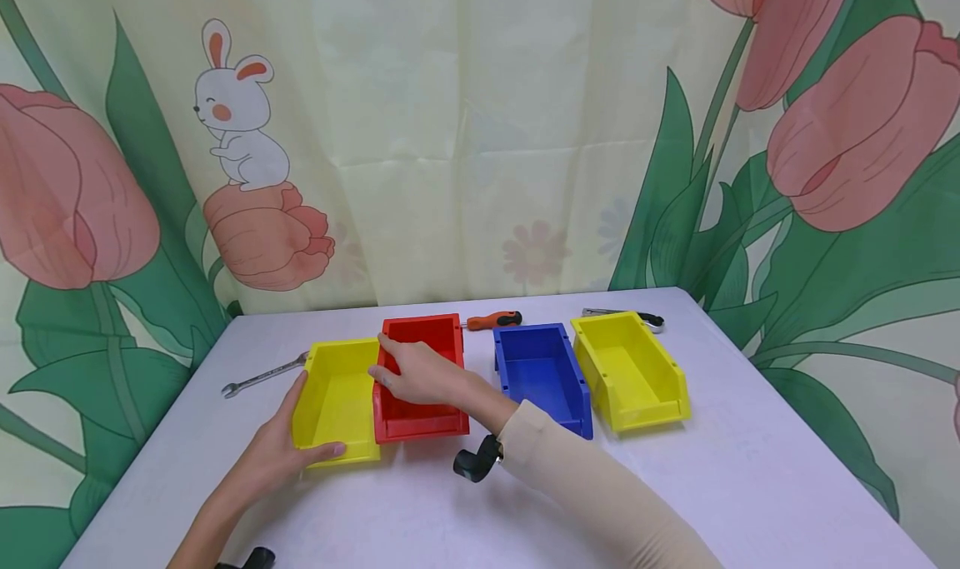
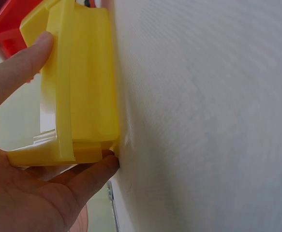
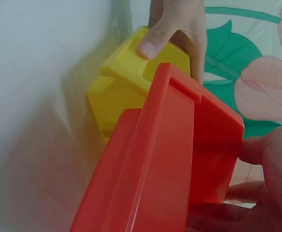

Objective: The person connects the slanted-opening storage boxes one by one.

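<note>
Hands [image 1: 277, 448] [image 1: 423, 373] on bins [image 1: 341, 402] [image 1: 422, 427], headcam-only blue bin [image 1: 540, 377]

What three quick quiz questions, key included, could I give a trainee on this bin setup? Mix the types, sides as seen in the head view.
1. True or false: the blue bin stands between the red bin and the right yellow bin.
2. Fill in the blank: the tool lying left of the left yellow bin is a ____.
3. Which bin does the left hand hold, and which the right hand?

Key:
1. True.
2. Wrench.
3. Left hand: left yellow bin; right hand: red bin.
</note>
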Available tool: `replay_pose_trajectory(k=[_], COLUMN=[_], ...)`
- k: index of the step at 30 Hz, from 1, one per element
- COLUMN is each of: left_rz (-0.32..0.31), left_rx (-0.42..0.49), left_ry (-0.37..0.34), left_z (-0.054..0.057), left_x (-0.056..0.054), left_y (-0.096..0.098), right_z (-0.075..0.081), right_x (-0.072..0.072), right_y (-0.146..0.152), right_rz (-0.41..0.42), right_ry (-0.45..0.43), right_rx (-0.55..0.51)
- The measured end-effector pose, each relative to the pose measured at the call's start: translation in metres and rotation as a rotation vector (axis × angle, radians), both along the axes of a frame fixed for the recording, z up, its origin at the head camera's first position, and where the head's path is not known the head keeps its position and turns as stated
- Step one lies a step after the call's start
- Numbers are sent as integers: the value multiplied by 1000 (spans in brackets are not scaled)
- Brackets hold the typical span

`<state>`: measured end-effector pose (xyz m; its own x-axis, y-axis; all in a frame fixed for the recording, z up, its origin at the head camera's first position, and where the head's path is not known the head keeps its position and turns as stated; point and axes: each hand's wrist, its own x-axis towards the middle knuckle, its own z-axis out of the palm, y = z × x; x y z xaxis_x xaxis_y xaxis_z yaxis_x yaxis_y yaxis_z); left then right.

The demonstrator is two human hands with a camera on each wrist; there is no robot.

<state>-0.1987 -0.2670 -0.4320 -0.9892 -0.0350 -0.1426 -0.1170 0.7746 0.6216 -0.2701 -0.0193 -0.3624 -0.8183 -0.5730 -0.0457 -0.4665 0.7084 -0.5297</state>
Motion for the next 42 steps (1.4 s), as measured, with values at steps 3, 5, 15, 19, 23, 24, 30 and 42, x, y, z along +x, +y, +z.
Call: replay_pose_trajectory(k=[3,5,15,19,23,24,30,42], left_rz=[0,0,-1,-1,1,0,2,2], left_rx=[1,1,0,1,0,0,-5,-7], left_ry=[0,1,4,5,3,3,2,-4], left_z=[0,0,0,0,0,0,4,3], left_x=[0,0,1,1,1,1,0,-1], left_y=[0,0,0,0,0,0,2,1], right_z=[0,0,-2,-2,-3,-3,-3,-7], right_x=[0,0,1,0,0,1,1,-1], right_y=[0,0,-1,-2,-2,-2,-1,-3], right_rz=[-2,-5,-8,-9,-8,-8,-7,-14], right_ry=[1,3,11,15,17,16,11,8], right_rx=[-1,1,-2,8,20,21,17,20])
